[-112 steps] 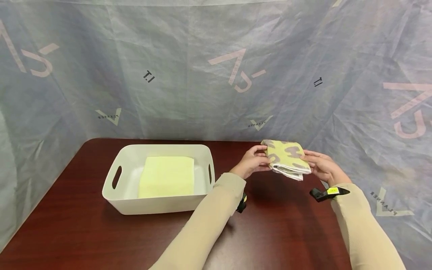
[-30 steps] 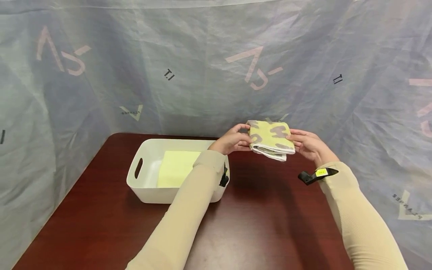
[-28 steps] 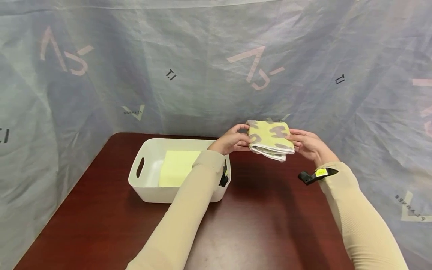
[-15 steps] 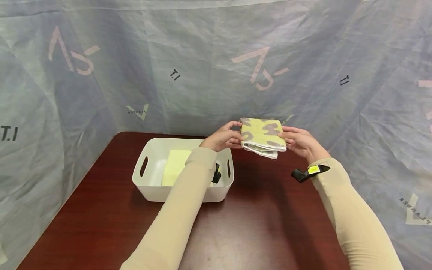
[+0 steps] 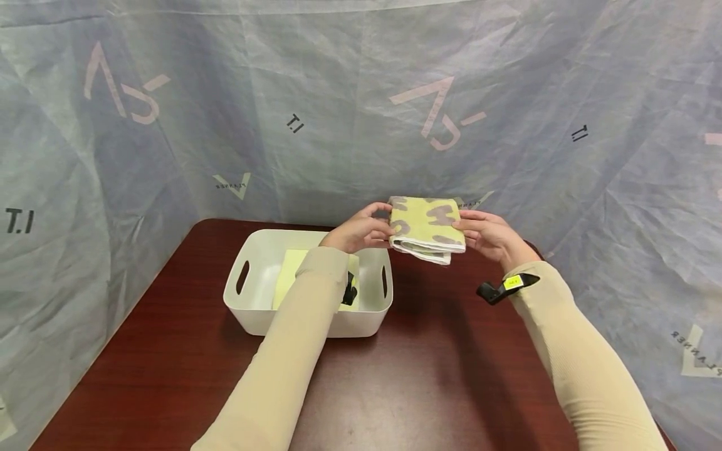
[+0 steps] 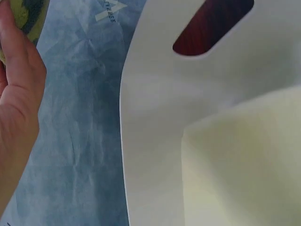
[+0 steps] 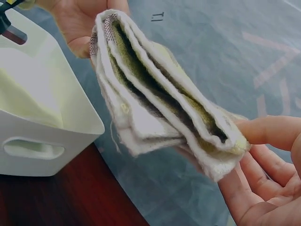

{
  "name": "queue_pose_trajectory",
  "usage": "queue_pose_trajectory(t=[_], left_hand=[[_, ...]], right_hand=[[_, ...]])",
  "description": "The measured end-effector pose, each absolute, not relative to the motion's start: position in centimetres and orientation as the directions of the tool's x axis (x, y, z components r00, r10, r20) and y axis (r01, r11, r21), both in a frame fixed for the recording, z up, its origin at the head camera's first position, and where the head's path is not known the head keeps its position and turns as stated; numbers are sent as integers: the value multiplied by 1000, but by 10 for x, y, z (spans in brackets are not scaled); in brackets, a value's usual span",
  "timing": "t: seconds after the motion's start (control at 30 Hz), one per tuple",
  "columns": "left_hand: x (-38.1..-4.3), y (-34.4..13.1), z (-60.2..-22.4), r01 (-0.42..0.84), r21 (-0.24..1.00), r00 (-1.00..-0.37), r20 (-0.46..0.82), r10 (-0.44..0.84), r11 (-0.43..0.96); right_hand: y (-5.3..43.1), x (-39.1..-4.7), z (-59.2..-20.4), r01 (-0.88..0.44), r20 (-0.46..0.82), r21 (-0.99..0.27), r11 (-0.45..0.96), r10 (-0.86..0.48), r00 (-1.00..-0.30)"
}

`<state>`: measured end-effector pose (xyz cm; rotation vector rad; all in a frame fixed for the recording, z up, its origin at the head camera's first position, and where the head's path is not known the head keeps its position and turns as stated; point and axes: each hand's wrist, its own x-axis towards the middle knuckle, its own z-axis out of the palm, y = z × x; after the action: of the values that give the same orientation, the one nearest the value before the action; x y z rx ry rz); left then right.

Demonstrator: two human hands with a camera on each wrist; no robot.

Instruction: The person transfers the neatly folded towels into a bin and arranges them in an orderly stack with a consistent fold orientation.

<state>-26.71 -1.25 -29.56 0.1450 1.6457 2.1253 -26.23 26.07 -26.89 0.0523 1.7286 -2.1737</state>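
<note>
A folded towel, yellow with grey shapes and white hems, is held up between both hands above the back of the table. My left hand pinches its left side, with the forearm reaching across the basket. The right hand grips the opposite side, thumb on top and fingers beneath. In the right wrist view the towel's stacked layers face the camera edge-on. Below and to the left is a white plastic basket with a pale yellow folded cloth lying in it, partly hidden by the left sleeve.
The basket stands on a dark red-brown table. Behind and around the table hangs a grey printed sheet. A black wrist camera mount sits on the right sleeve, and another on the left overlaps the basket.
Both hands have carried the towel leftward, from the right side of the table toward the basket. The left forearm now reaches over the basket. The head view has turned slightly.
</note>
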Motion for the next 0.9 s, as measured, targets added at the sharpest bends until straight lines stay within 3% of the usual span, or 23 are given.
queue_pose_trajectory(t=[0.73, 0.9], left_hand=[[-261, -56, -299, -264, 950, -890, -175, 421, -164], [-258, -63, -298, -266, 953, -894, -187, 408, -147]], right_hand=[[225, -262, -278, 225, -178, -970, -93, -363, -915], [214, -264, -276, 260, -229, -964, -60, -318, -920]])
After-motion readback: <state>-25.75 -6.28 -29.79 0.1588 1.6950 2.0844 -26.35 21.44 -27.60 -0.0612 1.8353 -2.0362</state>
